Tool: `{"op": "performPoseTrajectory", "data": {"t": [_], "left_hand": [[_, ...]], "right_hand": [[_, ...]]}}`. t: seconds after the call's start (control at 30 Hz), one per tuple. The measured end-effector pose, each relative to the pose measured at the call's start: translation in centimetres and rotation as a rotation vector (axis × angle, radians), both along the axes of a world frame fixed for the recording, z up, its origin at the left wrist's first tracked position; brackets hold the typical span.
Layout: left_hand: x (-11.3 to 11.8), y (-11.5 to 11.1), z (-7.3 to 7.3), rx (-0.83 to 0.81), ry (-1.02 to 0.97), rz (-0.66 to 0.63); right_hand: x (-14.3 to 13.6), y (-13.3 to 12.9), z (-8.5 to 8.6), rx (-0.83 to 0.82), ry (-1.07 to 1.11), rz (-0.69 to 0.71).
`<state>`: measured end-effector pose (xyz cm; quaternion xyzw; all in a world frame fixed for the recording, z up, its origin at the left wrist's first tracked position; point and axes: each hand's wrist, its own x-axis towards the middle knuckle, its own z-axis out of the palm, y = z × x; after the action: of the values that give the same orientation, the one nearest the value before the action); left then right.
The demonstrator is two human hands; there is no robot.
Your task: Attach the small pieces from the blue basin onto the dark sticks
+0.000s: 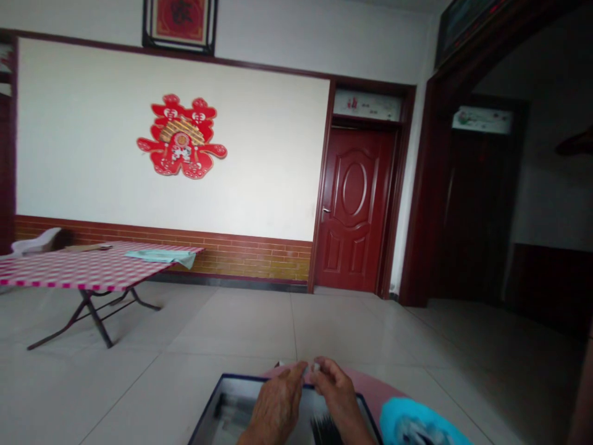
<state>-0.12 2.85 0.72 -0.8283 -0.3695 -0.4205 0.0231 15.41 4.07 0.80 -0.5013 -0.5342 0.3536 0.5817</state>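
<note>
- Floor [231, 327]: pale tiles, running to a white wall [264, 154] with a brick-pattern base; I note a red cutout [182, 137] mounted on the wall.
- Folding table [69, 266]: at left, checked cover, dark crossed legs; a pale green cloth [162, 255] lies at its right end.
- Door [354, 210]: dark red, closed, right of the white wall.
- Table [375, 387]: pink, partly visible on my feed, under and beside the tray.
- Tray [245, 376]: blue rim, pale inside, cut off by the lower edge of my view. I log thin dark items [325, 428] inside at right and a blurred dark shape at left.
- Bowl [393, 413]: bright blue, just right of the tray; grey contents unclear to me.
- Left hand [277, 403]: above the tray, fingers drawn together; I cannot tell whether they grip anything.
- Right hand [340, 398]: facing it, fingers pinched on the pale piece.
- Pale piece [316, 367]: between the hands, near the tray's far rim; too small for me to identify.
</note>
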Motion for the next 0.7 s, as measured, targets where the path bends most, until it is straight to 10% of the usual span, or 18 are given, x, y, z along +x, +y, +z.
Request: {"op": "performPoseTrajectory", "data": {"t": [0.33, 0.7], "left_hand": [[0.1, -0.8, 0.9, -0.058, 0.013, 0.004], [0.2, -0.9, 0.3, 0.016, 0.044, 0.019]], "right_hand": [[-0.4, -1.3, 0.7, 0.133, -0.009, 0.114], [-0.5, -2.5, 1.7, -0.115, 0.463, 0.121]]}}
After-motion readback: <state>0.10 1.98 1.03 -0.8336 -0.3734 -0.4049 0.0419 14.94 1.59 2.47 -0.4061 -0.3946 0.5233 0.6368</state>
